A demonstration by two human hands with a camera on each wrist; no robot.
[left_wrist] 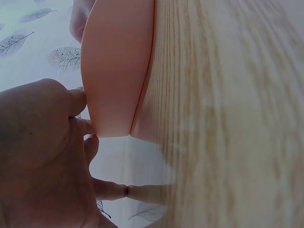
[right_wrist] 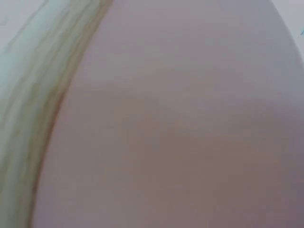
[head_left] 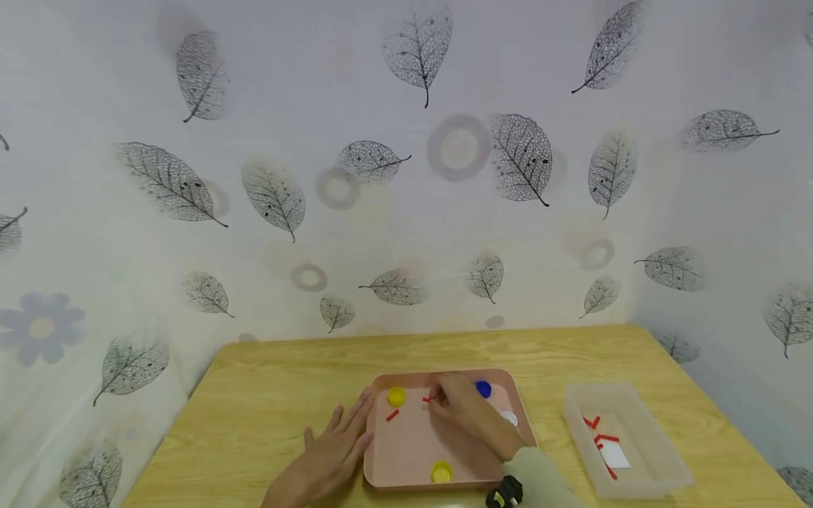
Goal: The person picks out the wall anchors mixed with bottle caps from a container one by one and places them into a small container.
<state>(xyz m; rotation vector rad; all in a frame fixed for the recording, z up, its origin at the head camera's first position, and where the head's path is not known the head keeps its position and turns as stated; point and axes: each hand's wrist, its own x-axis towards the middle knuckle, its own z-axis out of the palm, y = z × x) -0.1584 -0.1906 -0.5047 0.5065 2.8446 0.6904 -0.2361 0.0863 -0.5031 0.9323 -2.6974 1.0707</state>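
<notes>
In the head view my right hand (head_left: 460,406) reaches over the pink tray (head_left: 413,451) and pinches a small red strip (head_left: 427,400), mostly hidden by the fingers. My left hand (head_left: 333,448) lies along the tray's left side with its fingers spread and fingertips at the rim, as the left wrist view also shows. A second red strip (head_left: 392,415) lies in the tray, just below a yellow bottle cap (head_left: 396,396). Beyond my right hand sits a blue cap (head_left: 484,389), and a white cap (head_left: 510,418) is partly covered by the forearm. Another yellow cap (head_left: 442,471) is near the front rim.
Right of the tray stands a translucent plastic box (head_left: 654,462) holding several red strips (head_left: 607,439) and a white square piece (head_left: 613,455). All of this is on a wooden table (head_left: 286,381), against a wall (head_left: 356,240) with a leaf pattern.
</notes>
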